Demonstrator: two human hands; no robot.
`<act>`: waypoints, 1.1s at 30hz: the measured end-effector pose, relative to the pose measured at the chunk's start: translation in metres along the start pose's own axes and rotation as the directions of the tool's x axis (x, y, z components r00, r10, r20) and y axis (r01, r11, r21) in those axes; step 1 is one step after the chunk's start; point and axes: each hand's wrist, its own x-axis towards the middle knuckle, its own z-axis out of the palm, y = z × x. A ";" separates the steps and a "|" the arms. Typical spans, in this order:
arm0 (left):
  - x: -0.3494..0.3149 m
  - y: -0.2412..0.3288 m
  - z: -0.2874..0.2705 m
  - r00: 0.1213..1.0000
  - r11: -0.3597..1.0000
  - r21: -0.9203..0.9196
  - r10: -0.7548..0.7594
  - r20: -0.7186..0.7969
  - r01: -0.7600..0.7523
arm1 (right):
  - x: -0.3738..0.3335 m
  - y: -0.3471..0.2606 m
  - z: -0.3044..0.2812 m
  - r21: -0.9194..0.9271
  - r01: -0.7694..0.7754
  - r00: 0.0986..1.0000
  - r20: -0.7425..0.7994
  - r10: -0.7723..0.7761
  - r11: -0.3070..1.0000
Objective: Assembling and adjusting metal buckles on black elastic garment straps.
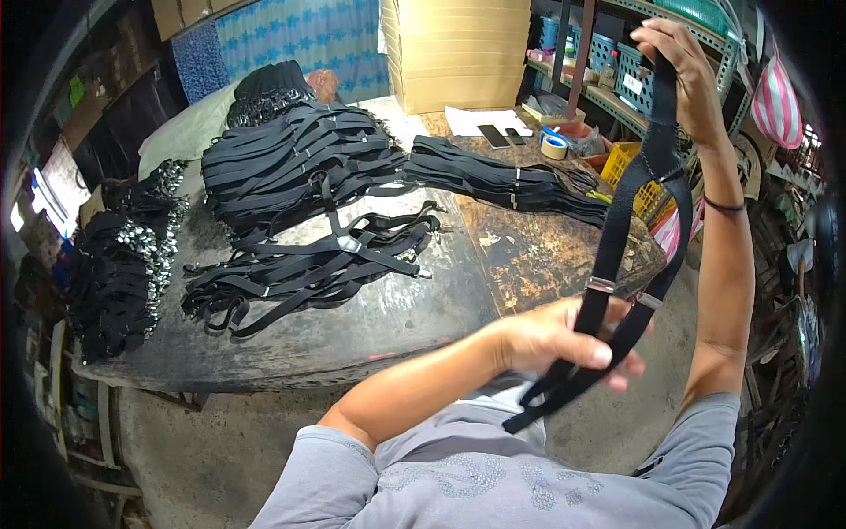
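A pair of black suspenders (621, 212) hangs stretched between my hands, in front of the table's right side. My right hand (687, 84), raised high at the right, is closed on its single upper strap. Below a joining patch the suspenders split into two straps, each with a metal slider. Lower down, my left hand (560, 339) is closed around the two straps, thumb in front, and their loose ends dangle beneath it. On the table lie a loose pile of black suspenders (308, 264), a tall stack of black straps (291, 159) and a flatter row of straps (507, 181).
The worn table (414, 309) carries another heap with metal clips (132, 256) at its left. Toward the back are a phone (493, 136), a tape roll (553, 145) and a large cardboard box (463, 57). Shelves with blue baskets (599, 57) and a yellow crate (621, 167) stand right.
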 end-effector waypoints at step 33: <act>-0.113 0.334 -0.324 0.345 -0.268 0.268 0.301 -0.889 0.925 | -0.309 0.082 0.187 -0.331 -0.701 0.553 0.307 0.775 0.631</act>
